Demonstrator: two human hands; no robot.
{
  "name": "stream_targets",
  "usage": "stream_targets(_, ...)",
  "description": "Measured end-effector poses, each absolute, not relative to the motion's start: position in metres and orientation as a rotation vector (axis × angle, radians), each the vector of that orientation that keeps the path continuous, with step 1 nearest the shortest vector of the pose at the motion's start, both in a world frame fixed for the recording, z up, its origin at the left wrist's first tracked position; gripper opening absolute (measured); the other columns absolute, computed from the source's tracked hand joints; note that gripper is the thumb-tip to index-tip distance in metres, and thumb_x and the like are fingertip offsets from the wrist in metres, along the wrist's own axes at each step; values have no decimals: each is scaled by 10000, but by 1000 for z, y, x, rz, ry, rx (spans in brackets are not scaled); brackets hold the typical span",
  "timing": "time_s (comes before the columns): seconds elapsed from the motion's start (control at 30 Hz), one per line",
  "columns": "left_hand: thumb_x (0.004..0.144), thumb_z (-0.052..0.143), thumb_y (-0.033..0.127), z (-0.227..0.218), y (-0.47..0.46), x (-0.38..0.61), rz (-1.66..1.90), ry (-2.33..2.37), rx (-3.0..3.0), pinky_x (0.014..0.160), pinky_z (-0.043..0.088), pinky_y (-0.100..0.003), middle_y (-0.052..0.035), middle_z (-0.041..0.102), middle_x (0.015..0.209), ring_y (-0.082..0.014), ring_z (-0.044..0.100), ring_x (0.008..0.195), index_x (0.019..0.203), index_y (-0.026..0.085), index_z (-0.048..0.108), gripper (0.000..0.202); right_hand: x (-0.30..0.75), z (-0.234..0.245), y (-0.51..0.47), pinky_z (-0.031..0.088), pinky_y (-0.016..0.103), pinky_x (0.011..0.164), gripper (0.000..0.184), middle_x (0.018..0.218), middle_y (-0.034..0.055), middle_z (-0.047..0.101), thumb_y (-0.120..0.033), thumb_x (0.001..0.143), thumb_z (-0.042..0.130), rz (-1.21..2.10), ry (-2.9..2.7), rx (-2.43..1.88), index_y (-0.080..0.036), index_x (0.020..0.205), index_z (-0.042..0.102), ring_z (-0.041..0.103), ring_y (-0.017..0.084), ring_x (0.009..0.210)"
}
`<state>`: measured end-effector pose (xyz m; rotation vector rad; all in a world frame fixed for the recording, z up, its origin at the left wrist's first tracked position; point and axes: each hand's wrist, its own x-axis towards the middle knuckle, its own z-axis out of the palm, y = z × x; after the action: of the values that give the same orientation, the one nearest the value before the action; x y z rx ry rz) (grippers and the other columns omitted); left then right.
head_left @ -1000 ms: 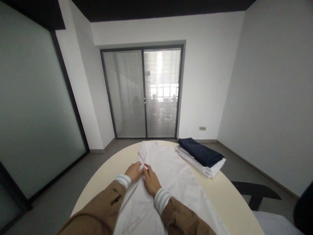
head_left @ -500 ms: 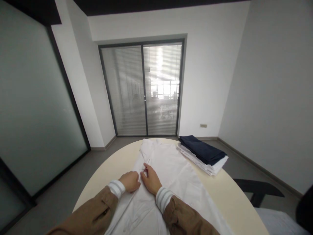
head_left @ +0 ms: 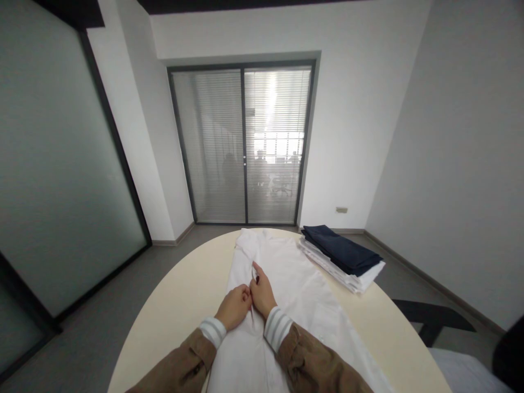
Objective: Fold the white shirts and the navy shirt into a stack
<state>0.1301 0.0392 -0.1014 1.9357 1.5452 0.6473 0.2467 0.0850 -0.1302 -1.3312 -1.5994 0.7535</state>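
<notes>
A white shirt (head_left: pixel 295 295) lies spread lengthwise over the round table, its collar end at the far edge. Both hands meet over the fold along its left part. My left hand (head_left: pixel 235 307) is closed, fingers curled and pinching the cloth. Touching it from the right, my right hand (head_left: pixel 262 289) also pinches the shirt, thumb and forefinger close together. The bit of cloth between the fingertips is mostly hidden.
The cream round table (head_left: pixel 172 295) carries a stack of folded white garments (head_left: pixel 327 267) with dark navy folded cloth (head_left: pixel 341 248) on top, at the back right. A chair's black armrest (head_left: pixel 432 314) stands by the right edge. Glass doors with blinds (head_left: pixel 245 147) are beyond.
My left hand has moved right with the shirt's left edge, up against my right hand. My right hand has shifted slightly right. The cloth on the left now lies further right.
</notes>
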Motion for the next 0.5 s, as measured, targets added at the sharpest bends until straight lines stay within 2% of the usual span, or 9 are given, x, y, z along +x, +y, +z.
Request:
stream_targets(0.1, 853, 526, 329, -96, 25, 130, 566, 1668, 2056, 681, 430, -284, -53, 694, 771, -203, 653, 751, 787, 198, 591, 160, 247, -134, 89, 311, 361, 1162, 667, 1454, 109, 497, -85, 773, 336, 733, -1592, -1338, -97, 1433, 432, 433, 168, 1363)
stream_targets(0.2, 791, 563, 585, -89, 7, 132, 293, 1796, 2236, 730, 450, -374, -125, 703, 800, -299, 673, 804, 763, 197, 652, 399, 248, -136, 90, 305, 367, 1165, 649, 1435, 95, 522, -80, 779, 316, 718, -1606, -1309, -115, 1410, 461, 448, 156, 1349)
stream_targets(0.23, 776, 558, 623, -88, 2, 132, 227, 1798, 2272, 747, 454, -403, -154, 707, 824, -328, 675, 831, 777, 189, 672, 448, 248, -135, 90, 307, 372, 1164, 638, 1422, 90, 536, -82, 779, 321, 718, -1611, -1298, -126, 1395, 480, 460, 159, 1339)
stream_targets(0.27, 780, 550, 617, -87, -2, 133, 183, 1794, 2293, 756, 458, -422, -177, 709, 846, -345, 676, 850, 792, 180, 688, 458, 248, -134, 90, 310, 374, 1161, 625, 1406, 87, 553, -86, 779, 328, 720, -1611, -1288, -134, 1377, 502, 474, 165, 1325)
stream_targets(0.37, 823, 516, 452, -86, -8, 135, 165, 1784, 2306, 746, 460, -416, -193, 715, 875, -334, 681, 856, 798, 171, 707, 340, 248, -132, 90, 334, 374, 1142, 564, 1352, 86, 596, -118, 793, 356, 729, -1583, -1269, -149, 1316, 567, 519, 187, 1272)
stream_targets(0.43, 828, 501, 367, -85, -6, 135, 220, 1729, 2270, 716, 452, -371, -161, 720, 835, -293, 681, 814, 743, 183, 692, 278, 249, -132, 93, 386, 375, 1095, 536, 1294, 88, 627, -155, 806, 378, 737, -1548, -1277, -159, 1301, 583, 567, 203, 1185)
stream_targets(0.5, 846, 487, 345, -85, -3, 135, 327, 1620, 2198, 675, 434, -322, -114, 717, 758, -242, 667, 740, 685, 191, 657, 280, 251, -133, 98, 478, 359, 963, 529, 1127, 89, 679, -190, 802, 413, 807, -1506, -1297, -155, 1299, 591, 622, 204, 988)
